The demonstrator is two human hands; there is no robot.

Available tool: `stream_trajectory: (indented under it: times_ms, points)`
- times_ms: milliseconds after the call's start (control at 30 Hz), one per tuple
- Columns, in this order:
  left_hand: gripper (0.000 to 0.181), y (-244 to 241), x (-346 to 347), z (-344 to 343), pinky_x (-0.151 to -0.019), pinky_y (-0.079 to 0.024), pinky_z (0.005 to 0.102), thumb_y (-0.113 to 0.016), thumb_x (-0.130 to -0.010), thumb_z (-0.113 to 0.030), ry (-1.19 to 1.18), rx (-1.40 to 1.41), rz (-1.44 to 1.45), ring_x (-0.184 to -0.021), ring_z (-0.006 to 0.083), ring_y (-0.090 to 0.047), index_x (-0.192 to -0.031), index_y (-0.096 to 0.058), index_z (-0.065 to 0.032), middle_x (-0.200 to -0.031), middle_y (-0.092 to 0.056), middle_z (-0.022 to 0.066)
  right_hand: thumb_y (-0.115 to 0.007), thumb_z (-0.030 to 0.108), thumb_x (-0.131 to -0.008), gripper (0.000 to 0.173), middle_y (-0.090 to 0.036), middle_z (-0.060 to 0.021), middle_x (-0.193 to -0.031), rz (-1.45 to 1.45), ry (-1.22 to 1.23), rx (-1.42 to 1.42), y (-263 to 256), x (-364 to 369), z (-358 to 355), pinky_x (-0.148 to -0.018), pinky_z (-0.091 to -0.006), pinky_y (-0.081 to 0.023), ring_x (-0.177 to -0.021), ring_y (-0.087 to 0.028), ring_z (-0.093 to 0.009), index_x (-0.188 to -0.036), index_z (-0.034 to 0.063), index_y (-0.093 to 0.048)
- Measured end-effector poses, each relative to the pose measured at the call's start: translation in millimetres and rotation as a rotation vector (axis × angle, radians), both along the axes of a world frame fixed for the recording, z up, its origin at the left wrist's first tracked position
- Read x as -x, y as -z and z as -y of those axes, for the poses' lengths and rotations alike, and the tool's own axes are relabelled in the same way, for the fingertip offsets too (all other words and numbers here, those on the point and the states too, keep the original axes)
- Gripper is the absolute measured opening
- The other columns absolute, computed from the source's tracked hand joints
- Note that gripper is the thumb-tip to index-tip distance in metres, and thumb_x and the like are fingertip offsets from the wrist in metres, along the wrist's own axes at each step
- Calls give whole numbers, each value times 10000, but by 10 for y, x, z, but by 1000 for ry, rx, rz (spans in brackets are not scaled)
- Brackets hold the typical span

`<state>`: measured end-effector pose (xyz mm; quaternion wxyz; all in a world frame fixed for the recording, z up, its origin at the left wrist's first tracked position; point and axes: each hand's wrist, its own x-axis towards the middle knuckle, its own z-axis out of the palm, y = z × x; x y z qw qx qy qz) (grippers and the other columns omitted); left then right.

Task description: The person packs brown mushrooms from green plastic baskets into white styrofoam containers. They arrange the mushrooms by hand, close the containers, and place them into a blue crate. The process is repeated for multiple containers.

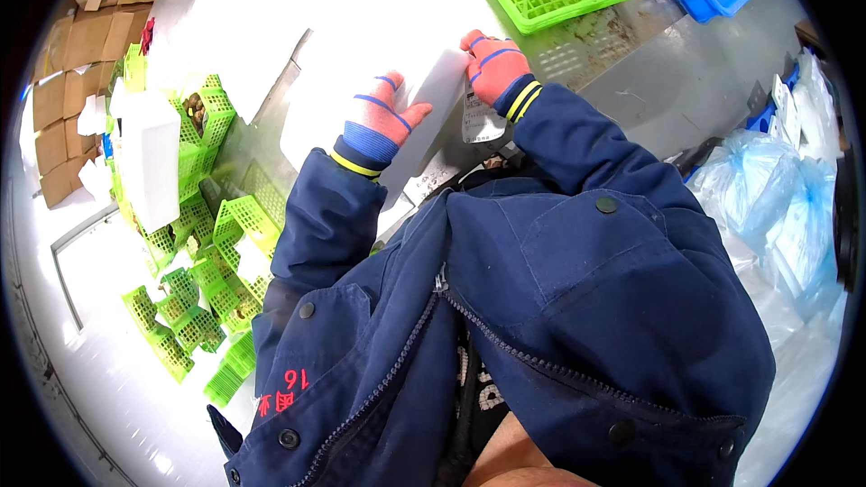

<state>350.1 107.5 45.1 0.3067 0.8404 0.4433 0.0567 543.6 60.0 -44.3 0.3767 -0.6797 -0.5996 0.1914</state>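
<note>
My left hand (379, 111), in a coral knitted glove with blue stripes, lies against a white box (423, 122), which looks like foam. Its thumb stands apart from the fingers, and glare washes out part of the hand. My right hand (497, 71), gloved alike, has its fingers curled at the box's right edge and seems to grip it. Just below that hand a white printed paper label (482, 120) shows, partly hidden by the wrist. Strong glare blurs the outline of the box and the white surface beyond it.
Green plastic crates (582, 17) and blue ones (707, 3) sit at the top right. Green baskets (247, 216) with brown contents, a white foam block (152, 155) and cardboard boxes (84, 95) are at the left. Bluish plastic bags (751, 169) lie on the right.
</note>
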Motion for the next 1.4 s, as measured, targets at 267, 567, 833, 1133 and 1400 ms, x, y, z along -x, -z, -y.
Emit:
stream_trajectory:
  times_ms: [267, 567, 833, 1133, 1400]
  points:
    - [501, -69, -52, 33, -716, -490, 362, -697, -689, -272, 21, 100, -90, -845, 342, -603, -1049, -511, 23, -921, -599, 229, -549, 77, -678, 115, -585, -112, -684, 107, -53, 96, 70, -81, -70, -674, -399, -418, -701, -548, -319, -790, 102, -538]
    - [483, 44, -74, 71, -714, -486, 361, -698, -671, -240, -16, 60, 16, -822, 335, -604, -1034, -526, 27, -896, -598, 227, -564, 85, -628, 346, -591, -91, -898, 307, 32, -10, 87, 8, -67, -814, -374, -386, -869, -539, -274, -971, 132, -575]
    - [460, 307, -259, 222, -694, -483, 365, -707, -668, -236, 85, -163, -22, -793, 329, -600, -1014, -531, 12, -874, -600, 204, -585, 81, -609, 742, -391, -195, -1251, 243, 75, -84, 133, 81, 150, -964, -413, -297, -1159, -365, -348, -1289, 6, -297]
    - [522, 142, 210, 452, -734, -450, 354, -730, -649, -161, -2, -331, 340, -861, 290, -556, -1100, -504, -24, -941, -557, 150, -599, 159, -719, 544, -495, -208, -1168, -96, -139, 3, -405, -236, 101, -934, -372, -367, -1081, -460, -358, -1204, -17, -427]
    - [601, 975, 1641, 1073, -869, -409, 308, -667, -721, -74, -953, 504, 805, -1020, 193, -491, -1242, -374, -8, -1155, -491, 107, -666, 229, -738, 658, -580, -105, -1045, -561, -395, 796, 237, -193, -546, -877, -251, -394, -931, -537, -149, -1274, 1, -360]
